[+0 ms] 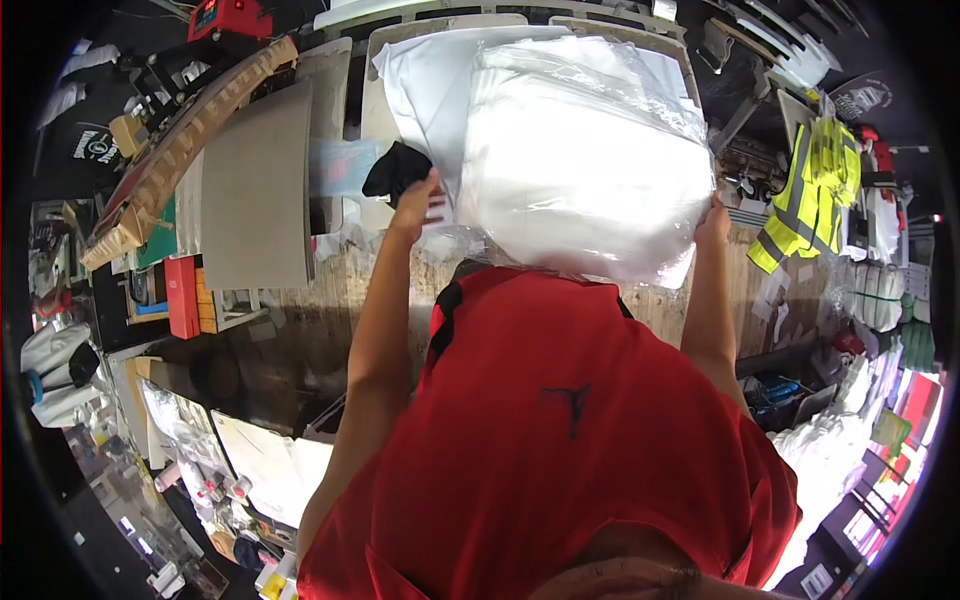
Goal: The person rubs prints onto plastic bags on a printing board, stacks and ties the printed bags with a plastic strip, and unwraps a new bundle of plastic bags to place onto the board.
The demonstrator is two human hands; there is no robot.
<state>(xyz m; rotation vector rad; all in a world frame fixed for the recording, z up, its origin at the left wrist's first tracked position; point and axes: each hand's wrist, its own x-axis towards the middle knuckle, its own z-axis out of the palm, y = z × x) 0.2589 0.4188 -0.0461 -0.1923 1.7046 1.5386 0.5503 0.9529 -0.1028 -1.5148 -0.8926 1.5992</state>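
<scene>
A clear plastic bag (585,170) with a stack of folded white fabric inside lies in front of me, brightly lit by glare. My right hand (712,222) is at its right edge, fingers closed at the plastic, the tips partly hidden. To the left of the bag, my left hand (415,207) has its fingers apart, beside a crumpled black cloth (396,170). Whether it touches the cloth is hard to tell. Loose white fabric (425,85) spreads under and behind the bag, its left corner hanging toward the black cloth.
A worn wooden table (345,290) runs under the bag. Grey flat boards (260,190) stand at left beside a long tape-edged frame (190,150) and a red box (182,297). Yellow high-visibility vests (805,200) hang at right. White bundles (830,440) lie lower right.
</scene>
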